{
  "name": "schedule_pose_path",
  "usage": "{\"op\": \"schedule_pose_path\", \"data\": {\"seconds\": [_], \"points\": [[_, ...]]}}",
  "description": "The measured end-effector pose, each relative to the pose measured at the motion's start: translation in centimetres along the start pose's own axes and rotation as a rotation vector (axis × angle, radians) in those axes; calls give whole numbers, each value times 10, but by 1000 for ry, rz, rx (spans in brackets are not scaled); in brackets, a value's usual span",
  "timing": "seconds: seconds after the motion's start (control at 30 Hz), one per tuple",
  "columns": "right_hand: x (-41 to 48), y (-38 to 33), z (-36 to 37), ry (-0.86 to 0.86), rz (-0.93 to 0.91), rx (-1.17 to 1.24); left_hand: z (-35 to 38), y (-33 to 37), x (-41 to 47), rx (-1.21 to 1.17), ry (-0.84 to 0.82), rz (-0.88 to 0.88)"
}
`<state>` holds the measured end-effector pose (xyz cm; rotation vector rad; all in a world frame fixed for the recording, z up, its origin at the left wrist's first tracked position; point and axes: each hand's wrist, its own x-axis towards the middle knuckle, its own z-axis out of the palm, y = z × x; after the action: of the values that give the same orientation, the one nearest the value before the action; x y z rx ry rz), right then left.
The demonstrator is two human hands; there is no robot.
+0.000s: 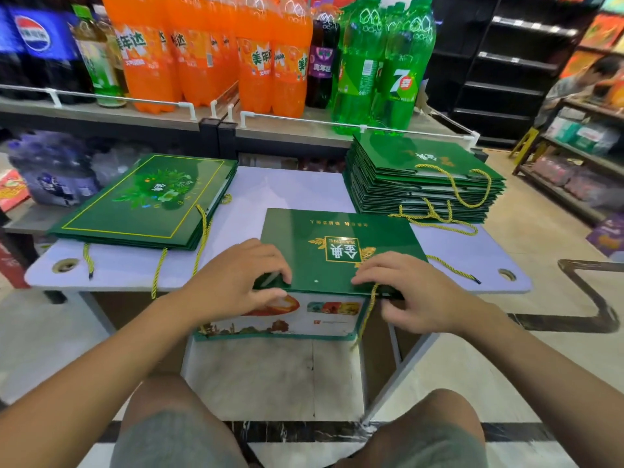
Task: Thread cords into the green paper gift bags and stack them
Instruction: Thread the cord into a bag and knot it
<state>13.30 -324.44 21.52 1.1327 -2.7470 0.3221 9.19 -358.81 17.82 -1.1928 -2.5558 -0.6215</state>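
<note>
On the near table edge: flat green paper gift bag (341, 251) with gold print, lying on the pale lilac table (135, 268) and overhanging toward the person.
Handling: probably light and glossy, so likely slippery; stiff while folded flat, but it creases easily. Best held at the top edge beside the cord holes.
Cord: twisted gold cord (368, 312), limp, dangling from the near edge.
Left hand (236, 275): pinches the bag's near-left corner, thumb below.
Right hand (415, 292): fingers curled over the edge where the cord emerges; cannot tell whether it holds the cord.
Right rear: tall stack of corded green bags (422, 184).
Left rear: low pile of green bags (145, 201).
</note>
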Motion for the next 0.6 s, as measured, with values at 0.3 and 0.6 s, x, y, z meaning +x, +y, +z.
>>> {"op": "schedule_pose_path", "data": {"seconds": [0.3, 0.6], "points": [[-1, -1, 20, 252, -20, -116, 9, -8, 0, -77, -1, -87], [75, -48, -27, 123, 361, 884, 8, -7, 1, -93, -7, -90]]}}
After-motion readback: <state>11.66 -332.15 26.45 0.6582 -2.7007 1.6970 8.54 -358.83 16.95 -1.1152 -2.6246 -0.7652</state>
